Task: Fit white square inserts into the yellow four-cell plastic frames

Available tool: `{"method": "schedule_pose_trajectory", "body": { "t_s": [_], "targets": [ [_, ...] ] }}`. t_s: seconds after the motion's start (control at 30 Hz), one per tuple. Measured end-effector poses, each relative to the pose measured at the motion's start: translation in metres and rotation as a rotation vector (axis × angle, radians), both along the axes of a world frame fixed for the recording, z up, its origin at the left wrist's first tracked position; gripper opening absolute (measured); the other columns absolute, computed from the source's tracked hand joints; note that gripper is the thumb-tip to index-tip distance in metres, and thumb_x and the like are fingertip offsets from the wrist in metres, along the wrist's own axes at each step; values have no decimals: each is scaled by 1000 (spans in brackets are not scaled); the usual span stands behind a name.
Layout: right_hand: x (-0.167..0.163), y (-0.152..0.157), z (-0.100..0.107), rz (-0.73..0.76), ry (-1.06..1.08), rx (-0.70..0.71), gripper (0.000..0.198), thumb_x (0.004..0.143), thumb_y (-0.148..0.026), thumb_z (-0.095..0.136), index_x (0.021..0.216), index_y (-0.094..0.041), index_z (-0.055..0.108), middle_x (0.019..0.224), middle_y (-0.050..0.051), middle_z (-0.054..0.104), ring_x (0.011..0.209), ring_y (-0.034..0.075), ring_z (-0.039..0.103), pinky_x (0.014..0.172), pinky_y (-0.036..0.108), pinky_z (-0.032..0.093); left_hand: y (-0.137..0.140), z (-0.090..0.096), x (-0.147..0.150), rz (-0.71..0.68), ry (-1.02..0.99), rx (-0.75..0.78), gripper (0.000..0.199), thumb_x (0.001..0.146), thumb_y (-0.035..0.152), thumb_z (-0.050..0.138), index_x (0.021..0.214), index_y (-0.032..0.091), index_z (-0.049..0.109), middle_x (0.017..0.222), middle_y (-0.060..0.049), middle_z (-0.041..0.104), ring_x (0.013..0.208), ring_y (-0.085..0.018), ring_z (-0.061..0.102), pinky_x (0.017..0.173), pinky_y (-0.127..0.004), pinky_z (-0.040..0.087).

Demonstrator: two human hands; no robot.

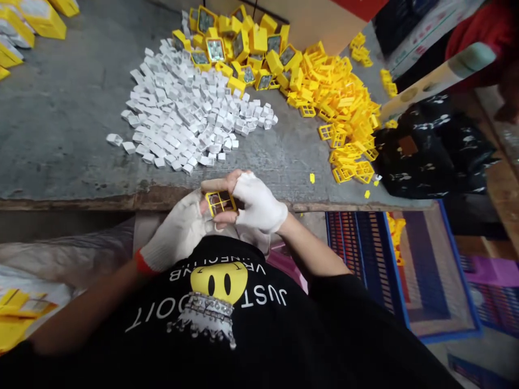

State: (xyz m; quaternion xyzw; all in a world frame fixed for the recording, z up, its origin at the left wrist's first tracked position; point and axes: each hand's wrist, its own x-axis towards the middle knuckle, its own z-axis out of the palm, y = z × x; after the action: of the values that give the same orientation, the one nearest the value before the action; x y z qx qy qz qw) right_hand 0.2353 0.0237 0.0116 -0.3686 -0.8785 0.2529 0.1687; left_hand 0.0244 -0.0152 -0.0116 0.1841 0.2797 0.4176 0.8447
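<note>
My left hand [182, 224], in a white fingerless glove with a red cuff, grips the left side of a small yellow plastic frame [220, 203] with a cross-shaped divider. On its other side, my right hand [257, 200], gloved in white too, pinches the same frame between thumb and fingers. Both hands are just in front of the table's near edge, close to my chest. Beyond them lies a heap of small white plastic boxes [182, 108]. A pile of similar yellow frames [340, 97] spreads to the right.
Yellow boxy pieces [243, 46] with shiny faces are heaped at the back of the grey table [73, 119]. A black patterned bag [430, 151] sits at the right end. Below are blue crates [441, 270]. Larger yellow pieces [44, 21] lie far left.
</note>
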Motion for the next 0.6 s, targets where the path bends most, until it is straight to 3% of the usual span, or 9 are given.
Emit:
{"method": "schedule_pose_trajectory", "body": {
  "t_s": [0.1,0.2,0.3,0.4,0.5,0.6],
  "targets": [
    [2,9,-7,2,71,43,64,117,-67,83,167,-28,81,138,13,91,131,37,80,119,53,58,0,-4,-6,-26,-71,-4,42,101,48,107,127,20,89,111,-5,82,84,-15,66,79,-27,67],
    [8,24,-13,42,145,70,72,114,-80,80,164,-28,81,147,13,89,139,36,80,123,54,60,-1,-5,-13,13,-64,-33,46,100,53,106,129,22,88,112,-6,84,85,-17,70,78,-28,68],
    [22,59,-21,-243,27,128,61,117,-64,80,165,-27,80,162,17,82,152,40,73,130,61,56,0,-3,-18,131,80,-53,47,101,47,104,137,26,85,127,-7,84,100,-22,80,80,-30,69],
    [29,97,-27,-496,-255,149,46,117,-41,76,160,-27,82,158,19,83,153,44,69,129,67,52,5,0,-19,188,178,-42,49,101,53,103,137,26,84,131,-9,82,107,-26,81,77,-29,68],
    [26,111,-28,-498,-371,161,32,117,-32,73,146,-28,87,147,16,87,149,44,69,129,68,49,9,2,-16,215,205,-50,44,103,52,100,135,26,84,125,-10,83,101,-25,79,73,-28,66],
    [23,89,-24,-473,-237,203,25,118,-32,71,135,-28,89,139,12,90,141,40,73,129,66,49,11,4,-13,234,225,-78,37,106,43,96,137,27,83,128,-10,84,100,-24,81,76,-28,67]
  ]
}}
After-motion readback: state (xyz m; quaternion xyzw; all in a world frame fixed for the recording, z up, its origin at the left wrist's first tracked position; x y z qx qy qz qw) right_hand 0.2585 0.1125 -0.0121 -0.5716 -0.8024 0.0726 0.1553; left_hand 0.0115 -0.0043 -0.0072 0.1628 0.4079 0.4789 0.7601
